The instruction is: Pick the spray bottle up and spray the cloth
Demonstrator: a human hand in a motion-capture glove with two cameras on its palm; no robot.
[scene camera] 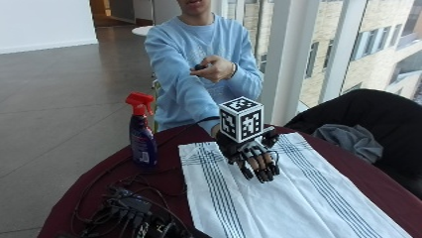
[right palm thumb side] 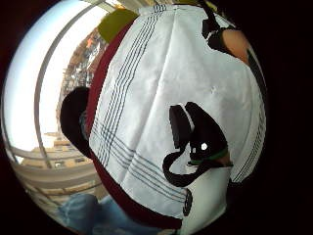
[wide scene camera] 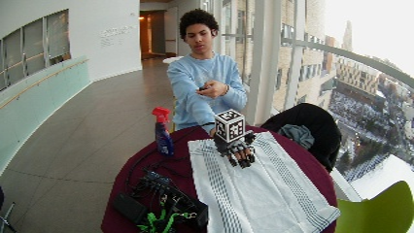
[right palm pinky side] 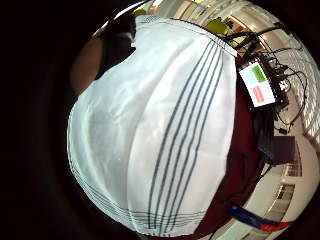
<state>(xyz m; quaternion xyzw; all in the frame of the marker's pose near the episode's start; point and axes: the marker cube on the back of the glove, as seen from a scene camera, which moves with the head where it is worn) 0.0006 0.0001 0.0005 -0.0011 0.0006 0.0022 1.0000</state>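
Hand (scene camera: pixel 254 157) hangs over the cloth (scene camera: pixel 290 198) with fingers relaxed, holding nothing; bottle (scene camera: pixel 141 133) stands upright well off to its side, so reach across and grab its neck

- Your cloth (scene camera: pixel 290 193) lies spread across the table (scene camera: pixel 369 181), running from the far edge toward the near one.
- Your right hand (scene camera: pixel 256 157) sits above the cloth's far part, fingers pointing toward the near side.
- The spray bottle (scene camera: pixel 141 131) stands upright on the table left of the cloth, well apart from your hand.
- A tangle of cables (scene camera: pixel 129 210) lies near-left, on the table beside the cloth.
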